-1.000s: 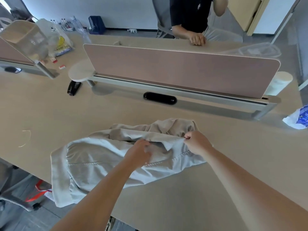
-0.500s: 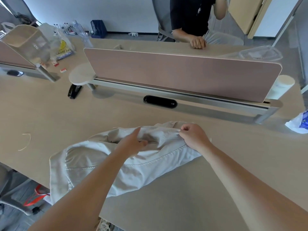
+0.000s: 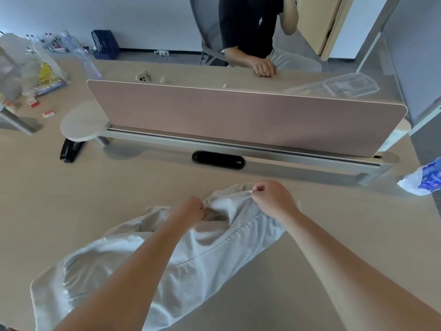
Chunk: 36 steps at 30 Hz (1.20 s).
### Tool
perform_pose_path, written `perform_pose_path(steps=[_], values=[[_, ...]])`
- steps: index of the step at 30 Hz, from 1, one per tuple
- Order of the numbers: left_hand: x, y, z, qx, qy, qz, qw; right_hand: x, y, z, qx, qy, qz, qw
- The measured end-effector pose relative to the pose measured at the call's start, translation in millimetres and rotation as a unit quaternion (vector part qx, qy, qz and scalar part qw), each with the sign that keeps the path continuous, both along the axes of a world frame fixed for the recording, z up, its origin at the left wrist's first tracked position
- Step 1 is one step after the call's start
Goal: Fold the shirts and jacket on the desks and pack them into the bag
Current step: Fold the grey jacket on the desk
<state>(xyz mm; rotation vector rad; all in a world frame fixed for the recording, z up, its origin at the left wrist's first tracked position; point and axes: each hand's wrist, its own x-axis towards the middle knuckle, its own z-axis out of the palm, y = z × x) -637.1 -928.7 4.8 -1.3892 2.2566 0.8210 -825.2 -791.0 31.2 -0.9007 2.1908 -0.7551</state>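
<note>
Head camera shows us the pale garment (image 3: 191, 271) crumpled on the near desk (image 3: 95, 199), likely soft, light and floppy. Our left hand (image 3: 188, 212) and right hand (image 3: 274, 201) each pinch its far edge; seams seem the surest hold. Beyond stands the divider panel (image 3: 226, 115).

Pale grey-white shirt (image 3: 198, 266), plain, on a light beige wood-tone table (image 3: 119, 197). Dusty pink divider panel (image 3: 233, 118) behind it, black stapler (image 3: 70, 150) left, blue-and-white packet (image 3: 424, 180) right.
</note>
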Motion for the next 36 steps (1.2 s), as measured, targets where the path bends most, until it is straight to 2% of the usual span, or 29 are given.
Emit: perform_pose_path(steps=[4, 7, 9, 12, 13, 14, 17, 19, 20, 23, 27, 30, 33, 36], values=[[-8.6, -40.3, -1.2, 0.013, 0.006, -0.031, 0.999, -8.1, -19.8, -5.0, 0.037, 0.013, 0.001, 0.999], [-9.0, -69.1, -5.3, 0.079, 0.035, 0.016, 0.996, -14.2, -42.3, -16.6, 0.104, 0.059, 0.010, 0.993], [-8.6, -78.9, -13.7, 0.096, 0.018, 0.022, 0.995, -15.3, -59.3, -27.3, 0.138, 0.090, 0.017, 0.986], [-8.6, -87.6, -28.5, 0.090, -0.055, -0.060, 0.993, -12.1, -80.8, -44.4, 0.159, 0.096, 0.011, 0.983], [-9.6, -89.7, -33.9, 0.062, -0.083, -0.103, 0.989, -10.7, -85.9, -51.6, 0.167, 0.089, 0.005, 0.982], [-11.8, -91.0, -36.4, 0.030, -0.078, -0.105, 0.991, -9.7, -89.4, -59.1, 0.180, 0.080, -0.001, 0.980], [-26.1, -91.0, -39.2, -0.030, 0.051, -0.010, 0.998, -7.3, -93.6, -78.6, 0.187, 0.069, -0.014, 0.980], [-44.9, -86.0, -43.4, 0.040, 0.192, 0.034, 0.980, -3.9, -93.3, -72.1, 0.166, 0.070, -0.008, 0.984], [-54.0, -82.1, -41.9, 0.093, 0.228, 0.038, 0.968, -3.7, -93.3, -67.3, 0.154, 0.068, -0.004, 0.986], [-70.4, -74.6, -43.5, 0.164, 0.196, -0.008, 0.967, -9.8, -91.4, -60.7, 0.105, 0.075, 0.006, 0.992], [-70.2, -78.2, -50.7, 0.155, 0.168, -0.062, 0.971, -12.5, -100.7, -54.1, 0.070, 0.056, 0.012, 0.996], [-67.4, -84.1, -57.6, 0.175, 0.204, -0.016, 0.963, -9.6, -116.3, -45.7, 0.068, 0.062, 0.035, 0.995], [-68.7, -91.2, -65.9, 0.156, 0.212, 0.030, 0.964, -12.4, -123.0, -43.4, 0.116, 0.089, 0.058, 0.988], [-72.3, -93.0, -67.1, 0.133, 0.188, 0.045, 0.972, -25.3, -107.3, -41.7, 0.145, 0.108, -0.008, 0.983]])
